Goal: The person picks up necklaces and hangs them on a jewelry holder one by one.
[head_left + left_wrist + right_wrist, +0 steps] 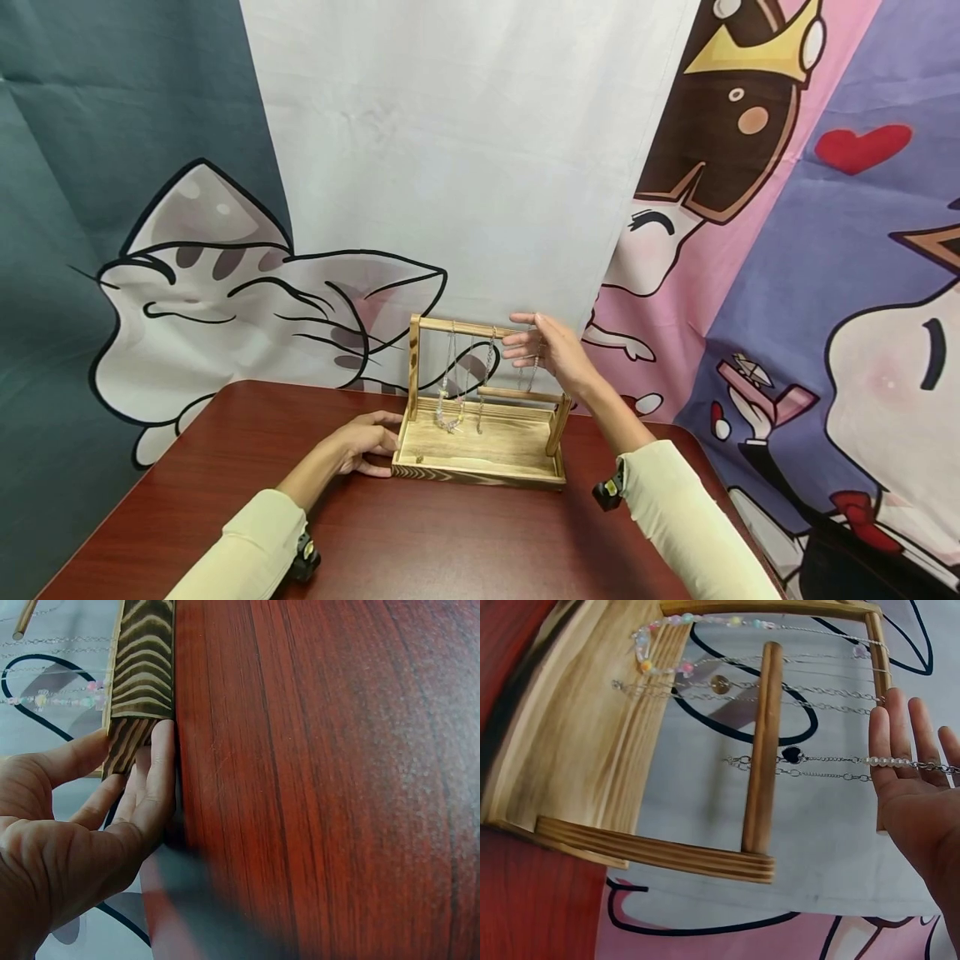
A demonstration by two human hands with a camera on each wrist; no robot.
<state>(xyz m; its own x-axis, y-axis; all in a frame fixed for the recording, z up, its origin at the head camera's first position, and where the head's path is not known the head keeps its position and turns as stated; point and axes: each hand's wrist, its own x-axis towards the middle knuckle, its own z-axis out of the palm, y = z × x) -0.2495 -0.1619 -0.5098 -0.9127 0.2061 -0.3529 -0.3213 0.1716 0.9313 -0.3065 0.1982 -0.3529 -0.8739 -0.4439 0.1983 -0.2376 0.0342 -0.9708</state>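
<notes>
A wooden jewelry stand (480,477) with a shallow tray rises from the table, its top bar (457,326) hung with necklaces. At the tray's left end my left hand (363,443) grips the corner, thumb and fingers on different sides of the wood. My right hand (551,350) is raised at the right part of the top bar, fingers straight. Across those fingers, in the right wrist view, runs a chain necklace with white pearls (889,761) and a black heart pendant (793,755). Left of it hang a silver chain (825,692) and a pastel beaded necklace (688,619).
A shorter lower bar (525,394) juts from the right post (558,425) of the stand. The stand is on a reddish-brown table (480,542), near its back edge. Behind hangs a printed cartoon curtain (465,150).
</notes>
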